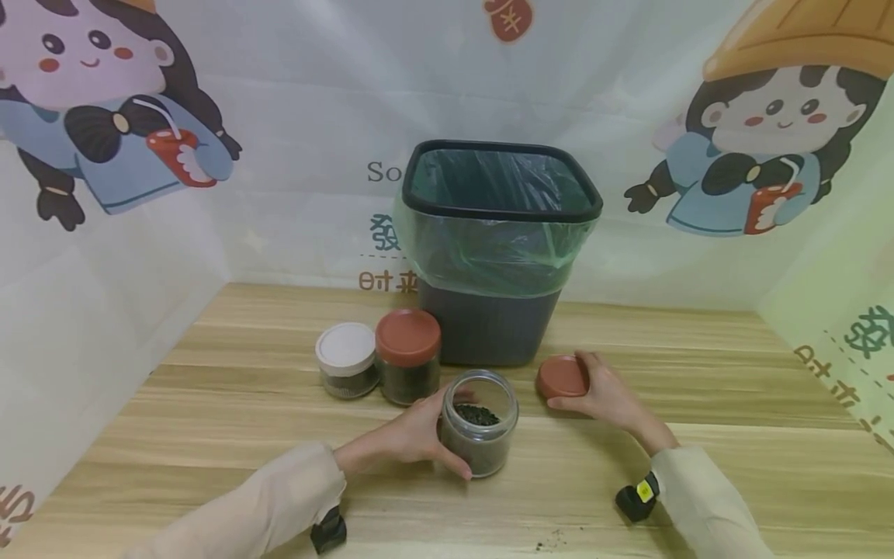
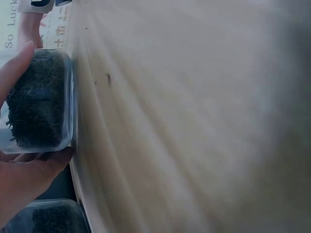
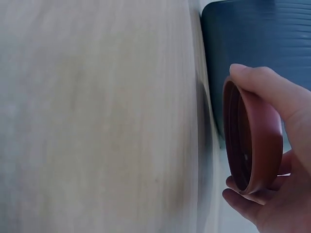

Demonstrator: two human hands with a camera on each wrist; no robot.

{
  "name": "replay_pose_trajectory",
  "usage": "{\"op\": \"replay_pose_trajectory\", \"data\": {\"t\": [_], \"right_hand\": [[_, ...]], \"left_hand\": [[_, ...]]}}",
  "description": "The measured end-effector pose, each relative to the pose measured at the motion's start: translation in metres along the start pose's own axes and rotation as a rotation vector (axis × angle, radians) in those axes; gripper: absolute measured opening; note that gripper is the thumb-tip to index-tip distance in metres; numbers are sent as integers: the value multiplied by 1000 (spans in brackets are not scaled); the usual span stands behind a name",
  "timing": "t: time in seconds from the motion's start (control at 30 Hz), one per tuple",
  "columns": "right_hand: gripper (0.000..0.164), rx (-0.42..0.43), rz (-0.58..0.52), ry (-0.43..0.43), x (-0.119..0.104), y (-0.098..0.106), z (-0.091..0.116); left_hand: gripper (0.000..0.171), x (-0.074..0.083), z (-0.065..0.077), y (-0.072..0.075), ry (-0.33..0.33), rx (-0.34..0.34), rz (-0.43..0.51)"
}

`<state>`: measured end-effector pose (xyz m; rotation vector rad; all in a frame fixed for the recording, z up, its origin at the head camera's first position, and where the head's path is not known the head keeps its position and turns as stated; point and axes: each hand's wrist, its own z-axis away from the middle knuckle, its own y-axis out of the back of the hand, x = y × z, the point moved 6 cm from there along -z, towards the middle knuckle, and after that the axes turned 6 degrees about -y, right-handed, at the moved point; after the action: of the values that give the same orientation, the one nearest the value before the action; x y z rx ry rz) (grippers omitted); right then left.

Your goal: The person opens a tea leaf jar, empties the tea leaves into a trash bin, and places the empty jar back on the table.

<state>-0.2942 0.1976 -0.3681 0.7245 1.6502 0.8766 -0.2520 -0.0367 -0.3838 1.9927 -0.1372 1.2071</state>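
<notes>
An uncovered clear jar (image 1: 480, 446), partly filled with dark dried leaves (image 2: 36, 99), stands upright on the wooden table. My left hand (image 1: 422, 435) grips it from the left, thumb in front and fingers behind. Over to the right, my right hand (image 1: 608, 392) holds a reddish-brown lid (image 1: 561, 376) by its rim. In the right wrist view the lid (image 3: 260, 138) appears just above the table, its hollow underside facing the tabletop, with the thumb on one edge and fingers on the opposite one.
Behind the jar stands a dark trash bin (image 1: 489, 326) lined with a green bag (image 1: 489, 252). Left of it are a jar with a red lid (image 1: 408, 338) and a shorter white-lidded jar (image 1: 347, 349). Dark crumbs (image 1: 552, 539) lie near the table's front edge.
</notes>
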Motion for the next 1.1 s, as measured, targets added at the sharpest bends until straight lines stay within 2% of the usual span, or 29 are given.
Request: {"op": "replay_pose_trajectory", "data": {"t": [0.23, 0.5, 0.67, 0.97, 1.1], "right_hand": [[85, -3, 17, 4, 0, -3, -3], [87, -50, 50, -31, 1, -7, -8], [88, -104, 67, -56, 0, -9, -9], [88, -151, 53, -76, -3, -11, -8], [92, -166, 29, -102, -1, -10, -7]], "left_hand": [[93, 0, -1, 0, -7, 17, -31], [95, 1, -1, -2, -11, -1, 11], [94, 1, -1, -2, -32, 7, -29], [89, -1, -2, -2, -17, 67, -120], [87, 1, -2, -2, -8, 84, -123]]}}
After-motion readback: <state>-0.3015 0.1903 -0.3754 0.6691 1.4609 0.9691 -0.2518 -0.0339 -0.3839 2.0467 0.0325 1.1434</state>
